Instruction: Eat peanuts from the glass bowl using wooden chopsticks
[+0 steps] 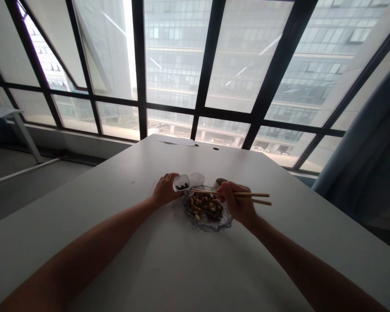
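Observation:
My left hand (165,189) is closed around a small white plastic cup (179,180), which tips toward the bowl and has a few dark seeds (182,187) inside. In my right hand (235,200) is a pair of wooden chopsticks (251,196), their tips by the cup's mouth. I cannot make out whether the tips pinch anything. Below them stands a clear glass bowl (204,226) with a scalloped rim. It holds pistachios (199,201) and a darker heap of seeds (217,212). Just behind the bowl is a second white plastic cup (197,178).
A small round container (220,182) stands behind my right hand, partly hidden. Papers (172,140) lie at the far end of the white table (133,251), near two dark round holes. Large windows rise beyond, and a blue curtain (360,138) hangs at the right.

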Demonstrator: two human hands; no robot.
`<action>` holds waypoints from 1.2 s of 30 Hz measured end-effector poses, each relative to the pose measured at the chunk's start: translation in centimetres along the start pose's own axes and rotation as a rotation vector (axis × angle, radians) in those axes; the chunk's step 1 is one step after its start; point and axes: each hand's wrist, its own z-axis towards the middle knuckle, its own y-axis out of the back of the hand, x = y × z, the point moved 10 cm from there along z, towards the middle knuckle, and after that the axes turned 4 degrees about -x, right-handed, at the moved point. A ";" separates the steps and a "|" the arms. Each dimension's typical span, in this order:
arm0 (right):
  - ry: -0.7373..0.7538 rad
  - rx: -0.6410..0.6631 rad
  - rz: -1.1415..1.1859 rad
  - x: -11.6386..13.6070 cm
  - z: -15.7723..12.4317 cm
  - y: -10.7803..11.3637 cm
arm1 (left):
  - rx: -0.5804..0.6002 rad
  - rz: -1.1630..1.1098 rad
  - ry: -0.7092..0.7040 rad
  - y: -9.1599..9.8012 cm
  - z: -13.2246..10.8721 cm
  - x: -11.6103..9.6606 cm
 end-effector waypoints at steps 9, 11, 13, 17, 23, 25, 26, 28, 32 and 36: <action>0.076 0.001 -0.125 -1.3 -0.7 1.8 | 0.035 0.011 0.052 -0.3 -0.1 0.5; 0.064 0.096 -0.137 -1.6 -1.1 0.7 | 0.036 0.011 0.052 -0.3 -0.1 0.5; 0.036 0.157 -0.122 -1.4 -1.3 0.2 | 0.037 0.012 0.051 -0.3 -0.1 0.5; -0.032 0.007 -0.013 0.0 -0.4 3.3 | 0.034 0.010 0.047 -0.3 -0.1 0.6; -0.228 0.161 -0.029 -0.9 -0.2 2.7 | 0.028 0.016 0.049 -0.4 0.0 0.6; -0.209 0.202 -0.034 -1.5 -0.6 1.5 | 0.032 0.021 0.050 -0.4 0.0 0.7; -0.169 0.191 -0.044 -1.5 -0.6 1.2 | 0.033 0.021 0.051 -0.4 0.0 0.7; -0.057 0.161 -0.096 -1.0 -0.7 1.0 | 0.035 0.018 0.049 -0.4 0.0 0.7; 0.018 0.043 -0.134 0.3 0.0 3.1 | 0.032 0.018 0.042 -0.4 0.0 0.7; -0.171 -0.005 -0.067 -0.3 1.0 5.7 | 0.036 0.022 0.052 -0.5 -0.1 0.8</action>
